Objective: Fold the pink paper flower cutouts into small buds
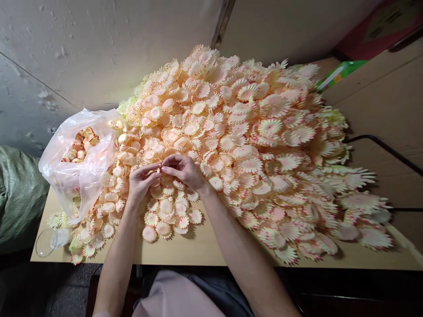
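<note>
A large heap of pale, pink-edged petal pieces [228, 119] covers the table. At the heap's front, my left hand [142, 178] and my right hand [183, 171] meet fingertip to fingertip. Between them they pinch one small petal piece [159, 169], partly hidden by the fingers. Just below the hands lies a smaller group of round petal pieces [167, 211]. To the left, an open clear plastic bag [94, 176] holds several small rolled pieces [81, 143] with red edges.
A clear glass [46, 243] lies at the table's [198, 253] front left corner. A green sack [20, 198] stands at far left. Behind the heap is a wall [115, 48]. Cardboard [390, 101] and a black bent rod [386, 149] are at right.
</note>
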`<action>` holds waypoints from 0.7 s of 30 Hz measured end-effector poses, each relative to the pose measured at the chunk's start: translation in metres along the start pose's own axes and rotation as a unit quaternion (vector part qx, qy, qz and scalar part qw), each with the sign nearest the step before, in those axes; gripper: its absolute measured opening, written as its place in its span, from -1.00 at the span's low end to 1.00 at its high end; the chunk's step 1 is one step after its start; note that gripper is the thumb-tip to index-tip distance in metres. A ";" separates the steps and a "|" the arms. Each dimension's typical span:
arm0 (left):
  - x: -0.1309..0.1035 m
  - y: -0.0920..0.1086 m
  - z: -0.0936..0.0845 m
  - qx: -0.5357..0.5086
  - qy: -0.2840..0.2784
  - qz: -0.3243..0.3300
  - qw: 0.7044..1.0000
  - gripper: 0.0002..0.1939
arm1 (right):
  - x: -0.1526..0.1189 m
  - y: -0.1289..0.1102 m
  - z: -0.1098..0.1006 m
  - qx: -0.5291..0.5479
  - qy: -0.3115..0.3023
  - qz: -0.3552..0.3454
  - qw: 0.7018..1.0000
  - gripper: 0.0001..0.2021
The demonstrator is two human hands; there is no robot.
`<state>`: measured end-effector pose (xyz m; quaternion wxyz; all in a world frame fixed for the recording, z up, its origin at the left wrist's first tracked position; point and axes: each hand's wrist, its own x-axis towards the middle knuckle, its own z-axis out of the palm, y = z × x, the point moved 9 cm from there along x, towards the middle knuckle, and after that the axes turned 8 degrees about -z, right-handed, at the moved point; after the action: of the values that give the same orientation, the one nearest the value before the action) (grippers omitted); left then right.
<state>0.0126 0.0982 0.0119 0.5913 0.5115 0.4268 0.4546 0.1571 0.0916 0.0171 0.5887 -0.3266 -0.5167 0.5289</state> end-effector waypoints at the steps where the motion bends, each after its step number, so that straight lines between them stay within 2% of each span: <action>1: 0.000 -0.001 0.000 0.001 0.002 -0.005 1.000 -0.71 | 0.000 -0.001 -0.001 0.005 0.003 -0.001 1.000 -0.78; 9: 0.000 0.000 -0.004 0.024 0.024 0.000 0.999 -0.72 | 0.000 0.002 0.004 0.023 -0.024 0.011 0.999 -0.65; 13: 0.000 -0.004 -0.004 0.019 0.023 -0.020 0.999 -0.67 | 0.001 0.005 0.002 0.019 -0.017 0.011 1.000 -0.66; 21: 0.001 -0.005 -0.006 0.017 0.028 -0.012 0.999 -0.68 | 0.001 0.005 0.002 0.025 -0.017 0.010 0.999 -0.68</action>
<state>0.0079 0.1005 0.0058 0.5758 0.5035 0.4572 0.4538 0.1535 0.0935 0.0130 0.5828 -0.3079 -0.5098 0.5528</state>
